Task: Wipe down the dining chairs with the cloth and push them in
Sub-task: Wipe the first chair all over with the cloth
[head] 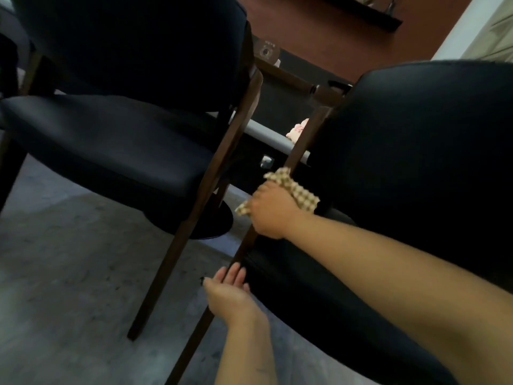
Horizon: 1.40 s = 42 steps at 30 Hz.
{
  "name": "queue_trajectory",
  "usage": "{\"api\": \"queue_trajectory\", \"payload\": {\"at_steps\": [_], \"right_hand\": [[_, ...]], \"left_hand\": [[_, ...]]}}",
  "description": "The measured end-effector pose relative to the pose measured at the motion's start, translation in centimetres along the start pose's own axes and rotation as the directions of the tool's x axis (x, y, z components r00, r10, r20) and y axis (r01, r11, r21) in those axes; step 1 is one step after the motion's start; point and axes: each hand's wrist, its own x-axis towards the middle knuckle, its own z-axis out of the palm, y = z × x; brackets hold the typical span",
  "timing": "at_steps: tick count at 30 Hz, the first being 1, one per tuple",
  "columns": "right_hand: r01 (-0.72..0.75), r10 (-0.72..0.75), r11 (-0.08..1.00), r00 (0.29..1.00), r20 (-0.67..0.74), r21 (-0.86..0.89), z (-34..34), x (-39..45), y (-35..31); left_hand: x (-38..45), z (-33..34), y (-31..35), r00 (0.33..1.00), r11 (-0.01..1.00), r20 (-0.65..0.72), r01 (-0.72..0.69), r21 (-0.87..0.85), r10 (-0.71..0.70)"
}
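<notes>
Right hand [270, 209] grips checked beige cloth [298, 191] around the dark-wood chair leg [244, 245], which slants upward-right; left hand [229, 290], fingers straight, touches it lower; second navy chair [111, 134] stands beside.

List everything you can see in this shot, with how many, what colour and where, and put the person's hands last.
Dark padded dining chairs with brown wooden frames: 2; one upper left, one right.
Beige checked cloth: 1, wrapped round the right chair's wooden leg.
Table with a pale top edge: 1, behind the chairs, on a round dark base.
Pinkish object: 1, on the table, too blurred to name.
Grey mottled floor: lower left.
Reddish-brown wall: top centre.
Right hand: grips the cloth on the leg.
Left hand: fingers straight against the same leg, lower down.
</notes>
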Motion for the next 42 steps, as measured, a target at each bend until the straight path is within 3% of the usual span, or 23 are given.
{"api": "queue_trajectory", "payload": {"at_steps": [2,5,8,10,12,14,18,24,27,29,32,36,42], "right_hand": [[0.128,-0.131,0.989,0.991,0.041,0.072,0.4,-0.3,-2.3],[0.153,-0.151,0.982,0.988,-0.025,0.114,0.4,-0.9,-3.1],[0.045,-0.003,0.984,0.972,-0.233,0.174,1.1,-1.3,-1.0],[-0.006,0.194,0.889,0.910,-0.367,0.457,2.3,-2.9,-0.1],[-0.042,0.287,0.715,0.928,-0.237,0.698,2.7,-6.0,-1.3],[-0.077,0.201,0.629,0.977,-0.067,0.773,3.4,-8.2,-3.6],[-0.080,0.123,0.710,0.992,-0.011,0.700,3.4,-8.1,-5.7],[0.168,-0.118,0.864,0.984,-0.135,0.474,3.7,-7.2,-5.0],[0.362,-0.340,0.911,0.930,-0.138,0.197,3.0,-7.0,-5.9],[0.442,-0.439,0.897,0.894,-0.088,0.014,2.7,-6.9,-7.2],[0.520,-0.523,0.852,0.851,-0.048,-0.059,2.8,-7.8,-7.9],[0.618,-0.616,0.772,0.785,0.066,-0.150,4.2,-11.6,-8.0],[0.646,-0.649,0.755,0.761,0.011,-0.112,7.5,-19.2,-6.5]], "left_hand": [[0.9,0.1,-0.5,0.994,1.000,-0.110,-0.008,-0.018,0.006],[1.3,-0.1,-1.9,0.986,1.000,-0.167,0.025,0.000,-0.025],[1.2,-0.9,-3.3,0.989,0.998,-0.129,0.068,0.014,-0.066],[1.1,-1.2,-3.7,0.992,0.993,-0.059,0.112,0.023,-0.110],[1.0,-1.2,-3.6,0.988,0.986,-0.017,0.151,0.071,-0.150],[0.6,-0.9,-3.6,0.987,0.984,0.031,0.151,0.093,-0.155],[-0.4,-1.2,-4.2,0.991,0.981,0.062,0.108,0.164,-0.120],[-1.0,-2.4,-5.4,0.974,0.982,0.154,0.152,0.112,-0.168],[-1.1,-3.5,-5.1,0.973,0.984,0.155,0.162,0.069,-0.171],[-1.7,-4.1,-4.9,0.978,0.989,0.144,0.150,0.011,-0.150],[-2.9,-5.1,-5.0,0.995,0.995,0.057,0.083,-0.060,-0.079],[-3.7,-6.5,-5.0,1.000,1.000,-0.003,0.020,-0.008,-0.020],[-4.2,-6.9,-6.8,1.000,0.978,-0.001,-0.014,0.207,0.014]]}}
